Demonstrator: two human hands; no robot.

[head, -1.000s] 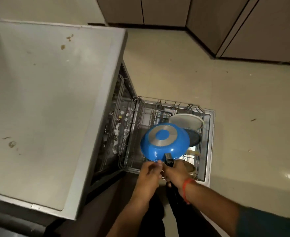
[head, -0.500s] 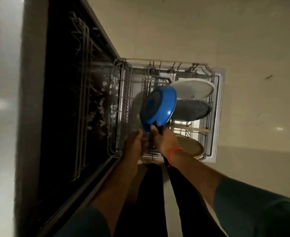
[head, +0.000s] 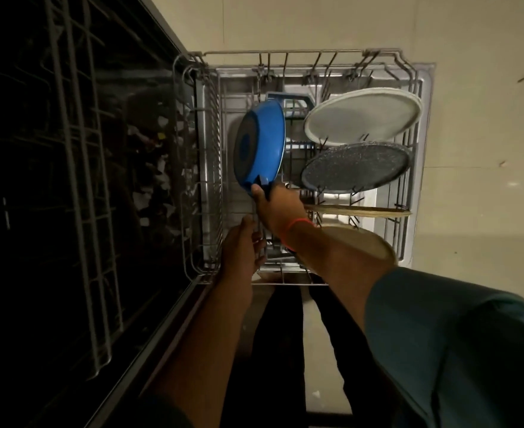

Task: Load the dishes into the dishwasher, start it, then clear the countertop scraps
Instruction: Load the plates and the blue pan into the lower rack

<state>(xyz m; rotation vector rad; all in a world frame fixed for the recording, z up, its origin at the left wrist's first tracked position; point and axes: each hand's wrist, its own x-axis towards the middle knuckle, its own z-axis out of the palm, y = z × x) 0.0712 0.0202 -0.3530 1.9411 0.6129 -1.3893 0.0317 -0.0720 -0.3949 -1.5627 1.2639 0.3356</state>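
Observation:
A blue frying pan (head: pixel 262 143) stands on its edge inside the pulled-out lower rack (head: pixel 285 55) of the dishwasher, its underside facing left. My right hand (head: pixel 277 208) grips the pan's dark handle at its near end. My left hand (head: pixel 243 248) hovers just below with fingers relaxed, near the rack's wires and holding nothing. To the right in the rack stand a white plate (head: pixel 362 117), a dark speckled plate (head: pixel 356 166), a thin wooden board (head: pixel 356 210) and a tan plate (head: pixel 359 242) partly hidden by my right forearm.
The dark dishwasher cavity with the upper rack (head: pixel 78 180) fills the left side. The open door (head: pixel 424 118) lies under the lower rack. Beige floor tiles (head: pixel 483 180) extend to the right. My legs stand at the rack's near edge.
The pan has turned from bottom-up to standing on edge and dropped into the rack. My left hand has come off the handle. The camera has moved lower and closer.

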